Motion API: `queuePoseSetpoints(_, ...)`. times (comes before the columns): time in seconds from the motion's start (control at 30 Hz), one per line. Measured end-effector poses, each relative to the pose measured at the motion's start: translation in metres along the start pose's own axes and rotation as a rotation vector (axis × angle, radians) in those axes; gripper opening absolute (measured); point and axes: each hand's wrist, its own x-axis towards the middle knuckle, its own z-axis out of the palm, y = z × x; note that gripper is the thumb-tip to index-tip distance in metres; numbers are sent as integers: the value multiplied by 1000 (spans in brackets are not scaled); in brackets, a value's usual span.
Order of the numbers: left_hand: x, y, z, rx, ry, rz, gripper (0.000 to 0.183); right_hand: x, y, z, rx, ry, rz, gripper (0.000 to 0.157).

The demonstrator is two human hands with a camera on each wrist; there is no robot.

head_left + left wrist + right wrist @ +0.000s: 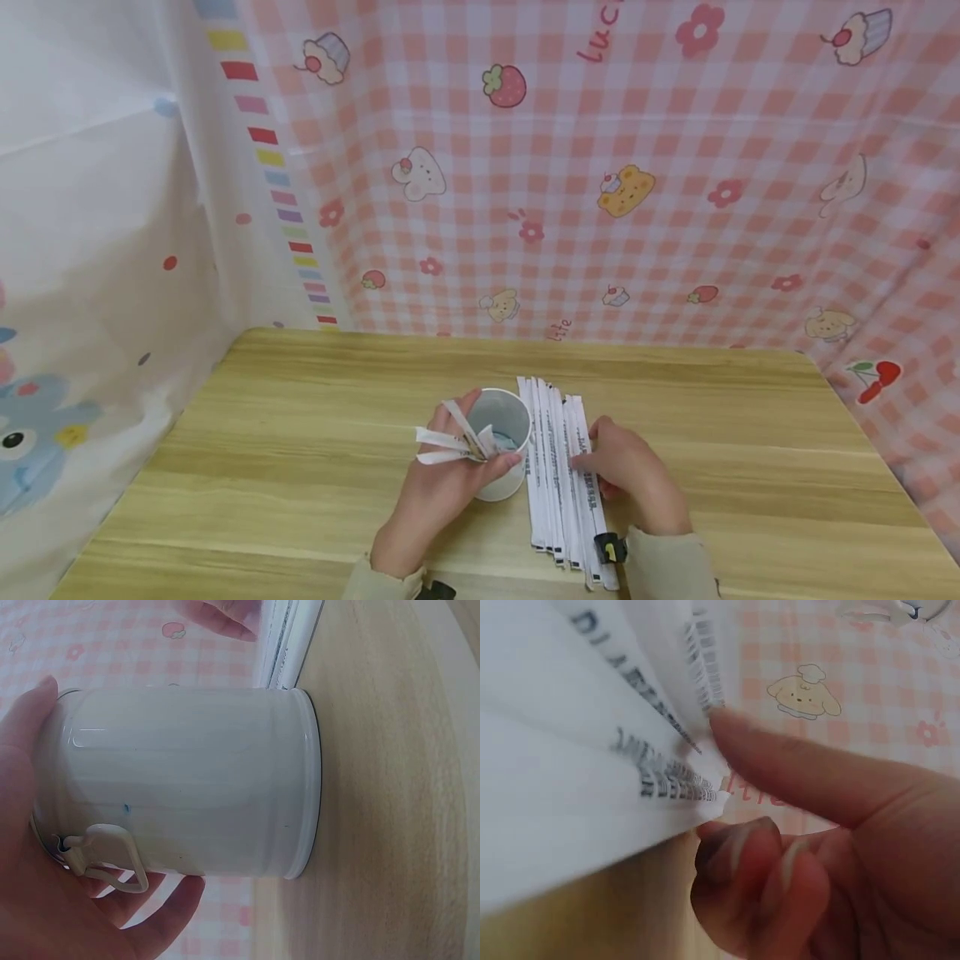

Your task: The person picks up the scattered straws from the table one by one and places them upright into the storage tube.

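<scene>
My left hand (438, 492) grips a white cylindrical can (187, 780) from its left side, fingers and thumb curled around the upper wall. A small wire-like handle (124, 855) hangs at its side in the left wrist view. Torn-looking white paper strips (442, 446) poke out over the rim and across the left hand. Beside the can lies a row of several long, slim, white paper-wrapped sticks (555, 467) with dark printing. My right hand (633, 471) pinches the rightmost of these at its edge, thumb on top; in the right wrist view the printed wrapper (592, 772) is blurred.
The wood-grain table (300, 458) carries the can and the row of sticks. Behind it hangs a pink checked cloth (570, 250) with cartoon prints, and a white cloth (105, 208) hangs on the left.
</scene>
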Motion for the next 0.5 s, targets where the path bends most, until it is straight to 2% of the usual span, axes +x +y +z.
queuePoseSetpoints(0.23,0,2,0,-7,-24,-23,84,-2,-1,0,-6,-4,21,22)
queuePoseSetpoints(0.5,-1,1,0,19,-15,-20,85,-3,-1,0,5,-7,31,20)
